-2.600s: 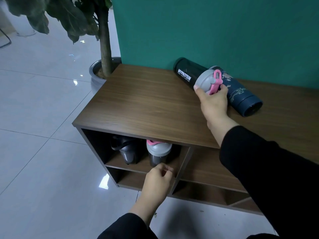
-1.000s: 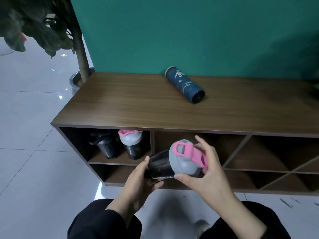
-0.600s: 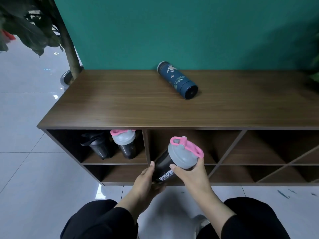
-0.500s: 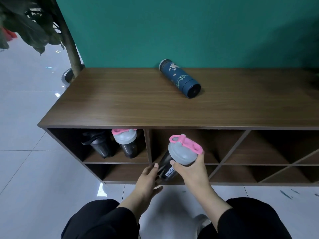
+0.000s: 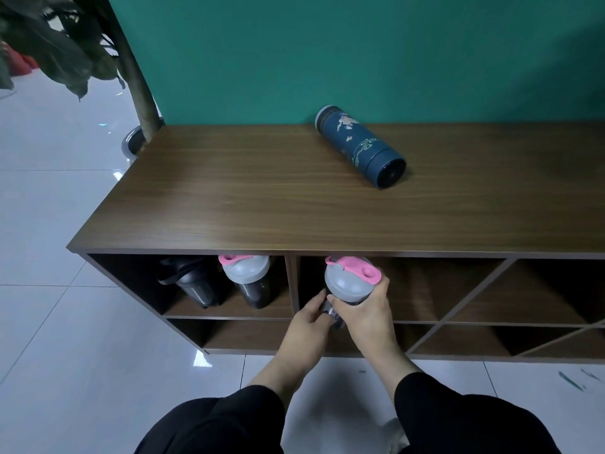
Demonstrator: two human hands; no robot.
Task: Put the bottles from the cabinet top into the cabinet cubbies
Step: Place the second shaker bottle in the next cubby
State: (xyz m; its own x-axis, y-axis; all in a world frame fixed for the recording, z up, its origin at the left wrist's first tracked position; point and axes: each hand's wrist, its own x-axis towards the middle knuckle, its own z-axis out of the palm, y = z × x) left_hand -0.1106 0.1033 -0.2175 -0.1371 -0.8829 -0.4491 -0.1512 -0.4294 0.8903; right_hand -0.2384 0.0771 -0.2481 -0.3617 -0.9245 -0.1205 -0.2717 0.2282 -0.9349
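Observation:
A black shaker bottle (image 5: 349, 283) with a grey lid and pink cap stands nearly upright at the mouth of the second upper cubby. My right hand (image 5: 366, 314) wraps its upper body from the right, and my left hand (image 5: 306, 326) holds its lower body, most of which is hidden. On the cabinet top (image 5: 262, 191) a dark blue flask (image 5: 358, 149) with gold patterns lies on its side near the wall. The left upper cubby holds an all-black shaker (image 5: 193, 283) and a second grey-and-pink-lidded shaker (image 5: 248, 280), both upright.
A potted tree (image 5: 137, 93) stands at the cabinet's left end, with its pot (image 5: 129, 145) on the white tiled floor. A green wall runs behind the cabinet. Diagonal-divided cubbies (image 5: 474, 299) lie to the right. A lower cubby row (image 5: 248, 335) sits beneath.
My right hand took the shaker off the cabinet top and brought it down, my left hand joined it, and together they tipped it upright into the second cubby's opening.

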